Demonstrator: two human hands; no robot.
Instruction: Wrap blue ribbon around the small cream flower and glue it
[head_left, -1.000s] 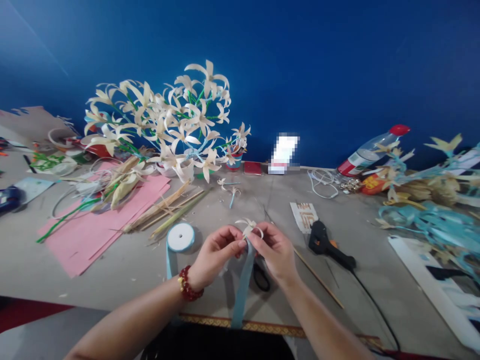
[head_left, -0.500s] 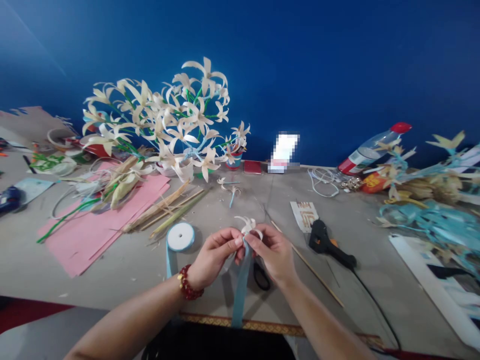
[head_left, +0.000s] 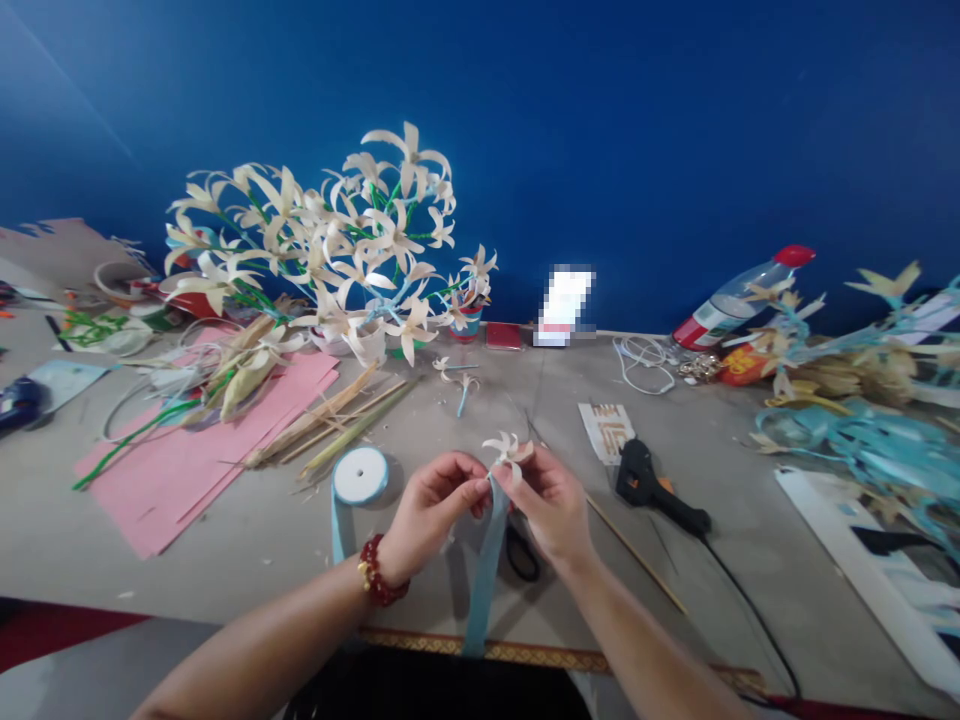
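A small white artificial flower (head_left: 509,450) points up between my two hands over the middle of the table. My left hand (head_left: 439,500) pinches at the base of the flower, where its stem is mostly hidden by fingers. Closed on the light-blue ribbon (head_left: 486,575) just under the petals is my right hand (head_left: 551,505); the ribbon hangs down to the table's front edge. The ribbon spool (head_left: 361,474) lies to the left of my left hand, with blue ribbon trailing from it. Partly behind my right hand, a black scissor handle (head_left: 523,555) shows.
A black glue gun (head_left: 660,492) with its cord lies at right, near a thin stick (head_left: 637,555). Pink paper sheets (head_left: 150,500) and dried strips (head_left: 330,415) lie at left. White flowers (head_left: 397,235) in pots, a phone (head_left: 564,305) and a bottle (head_left: 739,300) stand along the blue wall.
The white flower has turned and shifted slightly right between my fingers, its petals now showing more to the right. Both hands keep their pinch in nearly the same place.
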